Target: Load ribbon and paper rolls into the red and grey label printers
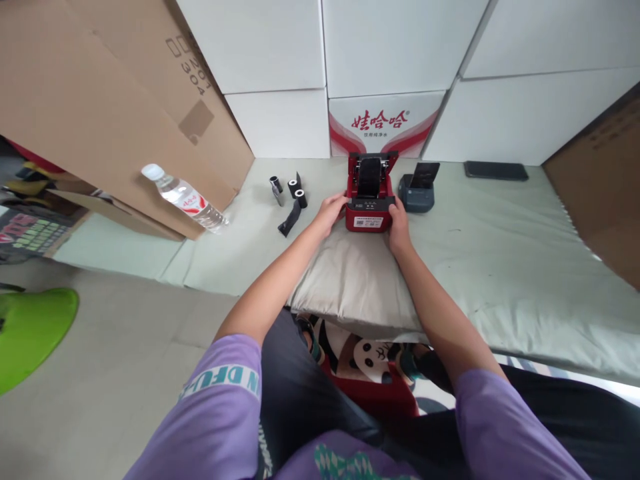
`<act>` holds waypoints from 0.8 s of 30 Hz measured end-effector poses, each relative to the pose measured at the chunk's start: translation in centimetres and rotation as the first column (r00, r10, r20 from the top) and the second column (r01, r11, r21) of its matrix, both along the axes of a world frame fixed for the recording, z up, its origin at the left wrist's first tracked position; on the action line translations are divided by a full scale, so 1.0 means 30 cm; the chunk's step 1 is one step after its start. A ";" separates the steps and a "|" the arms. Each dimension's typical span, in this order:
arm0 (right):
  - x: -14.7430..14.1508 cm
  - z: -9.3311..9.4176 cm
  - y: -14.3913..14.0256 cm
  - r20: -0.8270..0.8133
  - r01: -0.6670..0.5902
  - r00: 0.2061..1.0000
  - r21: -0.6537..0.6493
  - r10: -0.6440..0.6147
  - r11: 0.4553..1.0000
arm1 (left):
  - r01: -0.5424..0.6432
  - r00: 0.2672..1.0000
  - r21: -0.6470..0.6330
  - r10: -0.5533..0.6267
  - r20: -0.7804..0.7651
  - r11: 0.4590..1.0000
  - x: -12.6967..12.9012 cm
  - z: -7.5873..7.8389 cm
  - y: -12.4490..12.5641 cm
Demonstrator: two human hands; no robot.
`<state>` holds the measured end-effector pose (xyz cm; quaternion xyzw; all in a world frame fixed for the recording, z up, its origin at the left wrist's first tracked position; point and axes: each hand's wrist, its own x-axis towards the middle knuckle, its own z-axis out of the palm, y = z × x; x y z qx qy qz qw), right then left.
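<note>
A small red printer (pixel 369 222) with its dark lid raised stands on the pale green padded surface. A black ribbon or strip (pixel 370 177) lies over its inside. My left hand (pixel 332 212) grips the printer's left side, and my right hand (pixel 398 224) grips its right side near the front corner. The fingers of both hands are partly hidden against the casing. Just right of the printer sits a small dark blue-grey device (pixel 418 199) with a black card-like piece standing up from it. Left of my left hand are small black ribbon rolls (pixel 300 198), one with a loose black tail.
A clear water bottle (pixel 187 200) stands at the left, close to a tall cardboard box (pixel 125 100). A black phone (pixel 496 171) lies at the back right. White cartons (pixel 380 123) are stacked behind the padded surface (pixel 475 267). Another cardboard box (pixel 600 187) borders the right.
</note>
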<state>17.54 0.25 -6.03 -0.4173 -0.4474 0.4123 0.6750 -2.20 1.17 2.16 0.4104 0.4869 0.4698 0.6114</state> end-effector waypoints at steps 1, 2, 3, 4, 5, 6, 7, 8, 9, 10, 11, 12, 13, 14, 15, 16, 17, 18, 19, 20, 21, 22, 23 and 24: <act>0.002 0.002 -0.001 -0.002 0.002 1.000 -0.006 -0.002 1.000 | 0.008 1.000 -0.001 -0.008 0.003 1.000 -0.005 0.000 0.003; 0.003 0.005 -0.002 -0.004 0.001 1.000 -0.010 -0.001 1.000 | 0.017 1.000 -0.003 -0.017 0.002 1.000 -0.011 0.000 0.008; 0.004 0.008 -0.004 -0.008 -0.003 1.000 -0.012 0.003 1.000 | 0.025 1.000 -0.007 -0.025 -0.003 1.000 -0.017 -0.001 0.012; 0.005 0.011 -0.005 -0.011 -0.006 1.000 -0.012 0.006 1.000 | 0.032 0.999 -0.010 -0.032 -0.011 0.999 -0.023 -0.002 0.017; 0.005 0.014 -0.007 -0.010 -0.007 1.000 -0.009 0.007 1.000 | 0.037 0.999 -0.011 -0.037 -0.020 0.999 -0.028 -0.003 0.021; 0.004 0.016 -0.008 -0.006 -0.003 1.000 -0.005 0.003 1.000 | 0.040 0.999 -0.009 -0.040 -0.032 0.999 -0.033 -0.004 0.024; 0.004 0.018 -0.010 -0.001 0.005 1.000 -0.002 -0.005 1.000 | 0.042 0.998 -0.002 -0.042 -0.045 0.999 -0.036 -0.006 0.025; 0.003 0.020 -0.011 0.008 0.012 1.000 -0.001 -0.012 1.000 | 0.044 0.997 0.009 -0.043 -0.056 0.999 -0.039 -0.007 0.025; 0.002 0.021 -0.012 0.017 0.020 1.000 -0.002 -0.020 1.000 | 0.047 0.997 0.019 -0.046 -0.068 0.999 -0.041 -0.007 0.023; 0.001 0.023 -0.013 0.026 0.026 0.999 -0.003 -0.026 1.000 | 0.049 0.996 0.030 -0.046 -0.079 0.998 -0.043 -0.007 0.020; -0.001 0.024 -0.014 0.033 0.031 0.999 -0.003 -0.031 1.000 | 0.047 0.995 0.047 -0.043 -0.094 0.998 -0.044 -0.005 0.017; -0.002 0.025 -0.016 0.036 0.034 0.999 0.000 -0.034 0.999 | 0.044 0.993 0.070 -0.036 -0.110 0.997 -0.046 -0.002 0.015; -0.003 0.027 -0.018 0.038 0.035 0.999 0.006 -0.035 0.999 | 0.038 0.991 0.102 -0.024 -0.131 0.994 -0.049 0.002 0.016; -0.004 0.029 -0.019 0.037 0.034 0.999 0.010 -0.035 0.999 | 0.033 0.987 0.146 -0.010 -0.161 0.989 -0.051 0.008 0.021; -0.006 0.031 -0.021 0.033 0.036 0.999 0.011 -0.037 0.999 | 0.034 0.980 0.203 0.008 -0.199 0.979 -0.052 0.016 0.032; -0.007 0.034 -0.023 0.028 0.038 0.999 0.010 -0.039 0.999 | 0.043 0.969 0.269 0.025 -0.244 0.962 -0.052 0.026 0.049; -0.008 0.037 -0.025 0.025 0.040 0.999 0.008 -0.041 0.999 | 0.066 0.955 0.336 0.039 -0.295 0.940 -0.050 0.037 0.072; -0.009 0.040 -0.026 0.024 0.042 0.999 0.006 -0.042 0.999 | 0.101 0.935 0.392 0.047 -0.350 0.914 -0.045 0.050 0.101; -0.009 0.043 -0.027 0.025 0.041 0.999 0.004 -0.041 0.999 | 0.152 0.910 0.427 0.043 -0.412 0.892 -0.037 0.064 0.135; -0.009 0.045 -0.028 0.028 0.040 0.999 0.004 -0.040 0.999 | 0.215 0.878 0.431 0.020 -0.478 0.876 -0.027 0.078 0.172; -0.009 0.047 -0.028 0.036 0.039 0.999 0.003 -0.039 0.999 | 0.282 0.841 0.409 -0.019 -0.540 0.868 -0.014 0.092 0.210; -0.008 0.048 -0.029 0.046 0.040 0.998 0.002 -0.040 0.999 | 0.345 0.802 0.369 -0.066 -0.594 0.863 0.001 0.106 0.247; -0.008 0.050 -0.029 0.056 0.041 0.998 0.001 -0.041 0.999 | 0.394 0.766 0.325 -0.111 -0.634 0.859 0.017 0.118 0.281; -0.007 0.050 -0.030 0.066 0.042 0.997 -0.001 -0.042 0.999 | 0.426 0.739 0.288 -0.147 -0.658 0.858 0.032 0.128 0.311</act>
